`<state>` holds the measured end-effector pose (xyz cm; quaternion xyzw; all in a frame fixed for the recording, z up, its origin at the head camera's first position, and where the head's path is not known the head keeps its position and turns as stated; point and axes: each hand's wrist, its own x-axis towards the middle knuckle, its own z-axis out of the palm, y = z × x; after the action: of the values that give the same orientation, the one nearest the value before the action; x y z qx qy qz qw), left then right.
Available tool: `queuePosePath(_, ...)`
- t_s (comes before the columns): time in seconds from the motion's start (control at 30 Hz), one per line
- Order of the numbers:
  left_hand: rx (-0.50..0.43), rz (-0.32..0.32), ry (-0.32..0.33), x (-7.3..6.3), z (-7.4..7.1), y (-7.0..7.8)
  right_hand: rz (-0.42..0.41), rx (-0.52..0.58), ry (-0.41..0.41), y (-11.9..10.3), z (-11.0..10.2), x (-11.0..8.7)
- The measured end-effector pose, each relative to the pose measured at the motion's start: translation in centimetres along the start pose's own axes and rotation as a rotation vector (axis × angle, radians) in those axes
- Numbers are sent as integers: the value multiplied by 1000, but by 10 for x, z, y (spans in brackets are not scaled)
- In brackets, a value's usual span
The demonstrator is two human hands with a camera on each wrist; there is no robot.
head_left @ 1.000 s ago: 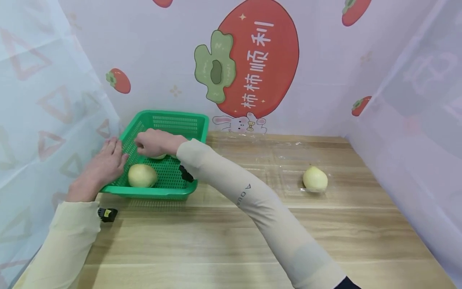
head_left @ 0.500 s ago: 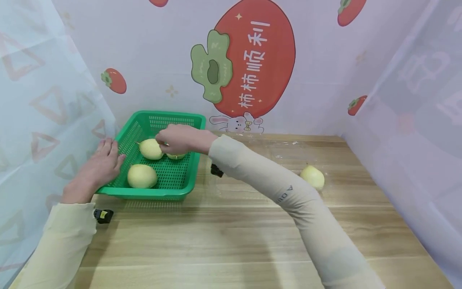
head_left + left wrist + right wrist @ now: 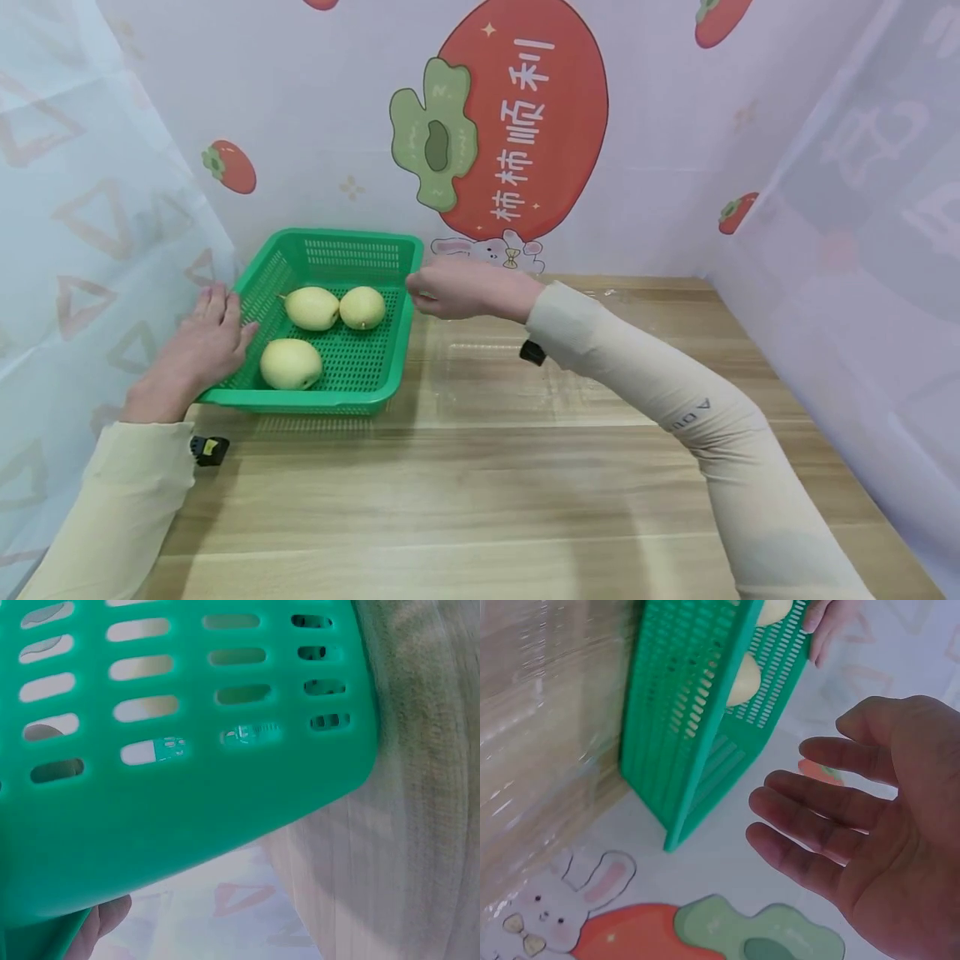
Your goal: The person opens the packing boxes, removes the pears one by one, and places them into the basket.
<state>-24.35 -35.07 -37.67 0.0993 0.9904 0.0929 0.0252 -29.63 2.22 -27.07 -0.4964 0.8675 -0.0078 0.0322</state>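
A green plastic basket [image 3: 352, 398] with slotted walls stands at the left on the wooden table. Three pale yellow pears lie in it: a front pear [image 3: 291, 364], a back-left pear [image 3: 312, 308] and a back-right pear [image 3: 362, 308]. My left hand [image 3: 202, 346] holds the basket's left rim, thumb on the inner side and fingers outside; the left wrist view shows mostly basket wall, with fingertips [image 3: 112, 913] past the rim. Just right of the basket, my right hand [image 3: 472, 287] hovers with nothing in it, its fingers [image 3: 810, 795] loosely bent and apart.
Clear plastic trays [image 3: 487, 375] lie on the table [image 3: 450, 500] right of the basket, partly under my right forearm [image 3: 660, 383]. A printed cloth wall [image 3: 315, 100] closes off the back, and more cloth hangs at both sides.
My right hand has left the basket and moved right, uncovering the pears there. The pear at the right of the table is now hidden behind my right sleeve. My left hand stays on the rim.
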Motion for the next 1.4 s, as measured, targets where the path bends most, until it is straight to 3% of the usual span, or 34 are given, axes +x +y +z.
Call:
queuePosePath(0.47,56,-6,47,-2,0,2,32,1,49,36,17,-74)
queuePosePath(0.73,44,-15,28,-3,-3,3,102,7,100,56,30,-112)
queuePosePath(1.0,43,-26,-6,-3,-4,6,233,51,144,73,45,-149)
queuePosePath(1.4,36,-18,22,-3,-1,3,401,44,196,102,74,-209)
